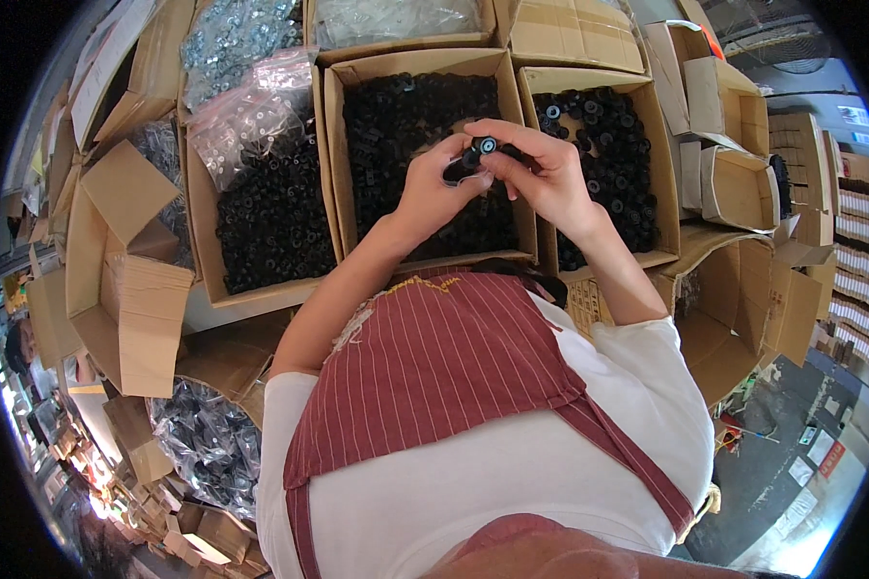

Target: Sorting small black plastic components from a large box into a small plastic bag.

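both hands (497, 174) pinch one small black part (481, 148) above cardboard boxes (333, 106) of black parts.

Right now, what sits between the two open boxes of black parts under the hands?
Head view: only their touching cardboard walls; the hands hold a small black part above.

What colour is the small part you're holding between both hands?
The small part is black with a pale ring at its centre, seen in the head view.
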Available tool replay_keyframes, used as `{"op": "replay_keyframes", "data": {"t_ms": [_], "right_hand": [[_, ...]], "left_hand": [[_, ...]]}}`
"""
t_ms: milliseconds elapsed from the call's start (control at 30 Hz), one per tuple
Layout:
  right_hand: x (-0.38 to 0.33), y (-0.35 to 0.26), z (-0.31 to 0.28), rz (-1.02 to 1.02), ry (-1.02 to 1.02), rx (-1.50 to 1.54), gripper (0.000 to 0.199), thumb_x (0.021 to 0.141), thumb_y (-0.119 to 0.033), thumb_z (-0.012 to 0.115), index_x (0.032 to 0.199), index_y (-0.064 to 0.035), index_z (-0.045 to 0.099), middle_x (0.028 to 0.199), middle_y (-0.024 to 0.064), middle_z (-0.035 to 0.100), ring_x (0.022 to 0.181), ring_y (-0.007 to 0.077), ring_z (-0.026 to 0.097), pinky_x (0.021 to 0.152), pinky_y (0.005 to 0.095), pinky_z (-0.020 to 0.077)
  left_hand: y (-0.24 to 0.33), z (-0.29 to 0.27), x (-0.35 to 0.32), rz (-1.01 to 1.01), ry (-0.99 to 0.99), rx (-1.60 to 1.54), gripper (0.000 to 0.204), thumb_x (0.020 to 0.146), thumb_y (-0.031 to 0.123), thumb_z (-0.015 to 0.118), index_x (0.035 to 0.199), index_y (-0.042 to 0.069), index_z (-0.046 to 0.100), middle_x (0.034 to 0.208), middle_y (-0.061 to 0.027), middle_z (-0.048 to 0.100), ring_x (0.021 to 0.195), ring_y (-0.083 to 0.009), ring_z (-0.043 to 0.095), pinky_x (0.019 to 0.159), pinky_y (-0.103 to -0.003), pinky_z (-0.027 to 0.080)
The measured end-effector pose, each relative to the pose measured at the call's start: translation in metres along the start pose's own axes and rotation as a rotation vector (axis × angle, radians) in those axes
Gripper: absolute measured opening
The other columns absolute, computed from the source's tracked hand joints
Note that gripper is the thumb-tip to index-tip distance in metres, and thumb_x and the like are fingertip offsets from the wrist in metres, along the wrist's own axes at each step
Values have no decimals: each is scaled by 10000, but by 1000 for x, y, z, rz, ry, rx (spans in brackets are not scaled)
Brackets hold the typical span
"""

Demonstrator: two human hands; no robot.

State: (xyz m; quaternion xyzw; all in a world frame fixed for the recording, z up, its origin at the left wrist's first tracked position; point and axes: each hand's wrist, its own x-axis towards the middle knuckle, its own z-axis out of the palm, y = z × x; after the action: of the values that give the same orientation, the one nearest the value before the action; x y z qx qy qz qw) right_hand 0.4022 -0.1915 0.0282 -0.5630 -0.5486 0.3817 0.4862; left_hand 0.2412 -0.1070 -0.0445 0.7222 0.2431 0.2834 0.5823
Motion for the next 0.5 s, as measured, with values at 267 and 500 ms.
{"op": "replay_keyframes", "data": {"t_ms": [267,500], "right_hand": [[1,5,0,-217,-10,-205,324,913,64,614,1211,-45,679,1079,99,710,869,174,679,720,280,554],[-2,8,-11,-35,27,-55,245,958,20,587,1173,-34,693,1029,56,702,728,78,610,585,215,499]], "left_hand": [[1,0,1,7,7,-46,396,818,75,748,1190,14,624,1071,-55,674,984,-120,615,867,-290,497],[6,2,2,-16,-2,-79,224,818,70,738,1021,24,655,928,-47,686,880,-118,638,819,-284,509]]}}
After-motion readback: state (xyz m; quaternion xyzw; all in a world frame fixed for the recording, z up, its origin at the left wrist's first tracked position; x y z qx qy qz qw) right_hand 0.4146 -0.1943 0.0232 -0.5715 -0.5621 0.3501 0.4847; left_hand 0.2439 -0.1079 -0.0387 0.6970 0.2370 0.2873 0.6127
